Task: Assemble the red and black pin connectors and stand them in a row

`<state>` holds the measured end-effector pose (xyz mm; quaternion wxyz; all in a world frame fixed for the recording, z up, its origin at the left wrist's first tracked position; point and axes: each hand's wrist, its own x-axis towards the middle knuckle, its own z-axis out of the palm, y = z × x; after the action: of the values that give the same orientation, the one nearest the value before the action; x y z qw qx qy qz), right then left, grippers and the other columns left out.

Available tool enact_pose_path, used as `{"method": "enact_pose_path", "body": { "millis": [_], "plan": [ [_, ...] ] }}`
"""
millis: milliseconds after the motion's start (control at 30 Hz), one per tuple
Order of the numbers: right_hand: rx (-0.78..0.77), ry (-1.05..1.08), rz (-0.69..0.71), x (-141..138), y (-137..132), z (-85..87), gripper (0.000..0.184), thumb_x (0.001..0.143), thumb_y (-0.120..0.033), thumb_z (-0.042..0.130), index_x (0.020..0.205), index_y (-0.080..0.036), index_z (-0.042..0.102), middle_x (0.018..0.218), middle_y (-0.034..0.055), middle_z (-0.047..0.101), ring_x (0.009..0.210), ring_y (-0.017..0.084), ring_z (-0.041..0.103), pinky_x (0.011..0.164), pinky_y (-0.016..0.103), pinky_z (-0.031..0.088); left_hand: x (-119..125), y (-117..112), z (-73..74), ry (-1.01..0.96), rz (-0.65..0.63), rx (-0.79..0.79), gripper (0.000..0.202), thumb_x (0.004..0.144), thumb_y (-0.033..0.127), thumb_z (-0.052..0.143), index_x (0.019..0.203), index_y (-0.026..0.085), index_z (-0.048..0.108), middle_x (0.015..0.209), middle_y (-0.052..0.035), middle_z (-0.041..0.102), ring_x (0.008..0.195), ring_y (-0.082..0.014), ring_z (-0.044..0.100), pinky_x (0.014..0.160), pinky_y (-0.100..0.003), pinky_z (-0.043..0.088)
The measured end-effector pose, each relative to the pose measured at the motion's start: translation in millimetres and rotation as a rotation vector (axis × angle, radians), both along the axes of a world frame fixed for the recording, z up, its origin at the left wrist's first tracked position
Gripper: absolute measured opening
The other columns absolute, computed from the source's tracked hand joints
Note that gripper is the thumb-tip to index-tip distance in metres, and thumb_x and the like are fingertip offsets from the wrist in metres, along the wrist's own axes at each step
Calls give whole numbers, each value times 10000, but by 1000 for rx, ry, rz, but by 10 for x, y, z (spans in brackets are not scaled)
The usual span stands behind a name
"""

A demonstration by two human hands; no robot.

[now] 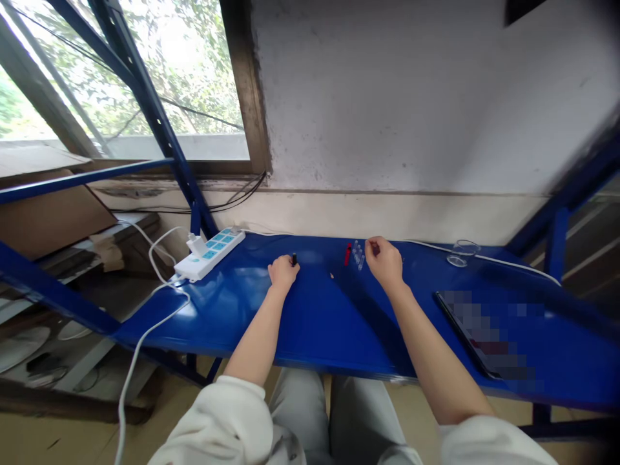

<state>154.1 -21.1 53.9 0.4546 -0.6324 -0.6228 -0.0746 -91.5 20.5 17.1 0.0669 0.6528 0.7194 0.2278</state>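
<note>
My left hand point(282, 272) rests on the blue shelf point(310, 323), fingers curled round a small black object point(294, 259) that sticks up from its grip. My right hand point(384, 261) lies further right with its fingers closed; what it pinches is too small to make out. Just left of it stand several small clear vials point(358, 254) and a thin red item point(347, 254). A tiny speck point(332, 276) lies on the shelf between my hands.
A white power strip point(209, 254) with blue sockets and a white cable sits at the shelf's left end. A clear glass dish point(462, 252) stands at the back right, a dark tablet point(484, 332) lies near the front right. Blue rack struts frame both sides.
</note>
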Motion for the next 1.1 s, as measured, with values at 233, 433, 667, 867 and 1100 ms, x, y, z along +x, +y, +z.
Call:
{"method": "enact_pose_path", "body": {
  "millis": [233, 433, 667, 867, 1100],
  "plan": [
    [-67, 24, -18, 82, -17, -244, 239, 798, -317, 397, 832, -176, 587, 721, 58, 626, 652, 176, 562, 561, 255, 363, 3, -3, 5, 33, 69, -50, 142, 706, 308, 525, 747, 200, 607, 812, -61, 662, 852, -229, 598, 722, -314, 394],
    [-246, 64, -70, 142, -33, -248, 205, 760, -232, 429, 910, -186, 561, 800, 56, 635, 743, 180, 574, 595, 252, 374, 5, -22, 3, 23, 98, -71, 140, 720, 294, 516, 750, 187, 601, 830, -77, 654, 866, -239, 592, 731, -327, 397],
    [-626, -24, -114, 251, -4, -352, 281, 721, -206, 464, 975, -143, 567, 955, 116, 608, 831, 213, 574, 630, 274, 395, 67, -106, 37, -118, 103, 263, 471, 690, 402, 599, 1073, 162, 466, 1043, -120, 566, 1016, -265, 504, 804, -388, 381],
    [-696, -139, -60, 208, 33, -428, 315, 762, -287, 466, 1015, -139, 581, 1028, 129, 574, 923, 236, 542, 702, 314, 405, 395, -281, 53, -151, -213, 745, 507, 824, 395, 437, 1240, 127, 329, 1217, -174, 453, 1114, -244, 435, 894, -390, 331],
    [-661, -209, -93, 81, 15, -443, 313, 800, -341, 452, 1033, -171, 574, 1057, 119, 545, 1007, 254, 480, 743, 358, 400, 831, -352, -64, 155, -712, 568, 465, 893, 314, 261, 1338, 182, 242, 1325, -110, 403, 1156, -203, 397, 944, -384, 278]
  ]
}}
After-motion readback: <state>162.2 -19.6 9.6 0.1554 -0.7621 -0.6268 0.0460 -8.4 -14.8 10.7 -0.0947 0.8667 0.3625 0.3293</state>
